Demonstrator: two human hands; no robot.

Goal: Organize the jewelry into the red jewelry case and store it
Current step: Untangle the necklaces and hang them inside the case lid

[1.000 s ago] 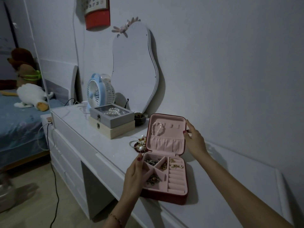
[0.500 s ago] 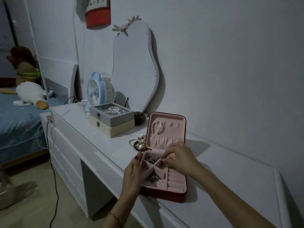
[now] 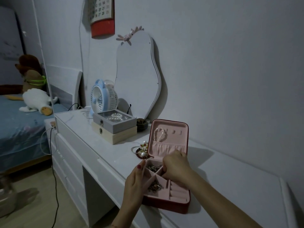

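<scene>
2 hands (image 3: pixel 134 181) (case (image 3: pixel 167 205) near edge)

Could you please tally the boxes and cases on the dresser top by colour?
Red: 1, the open jewelry case with pink lining
Grey: 1, the glass-lidded box holding pearls
Beige: 1, the wooden box beneath the grey one
Total: 3

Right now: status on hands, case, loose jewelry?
Left hand steadies red jewelry case, lid open. Right hand curled inside the tray; held item not visible. Loose jewelry pile on dresser beside lid.
</scene>
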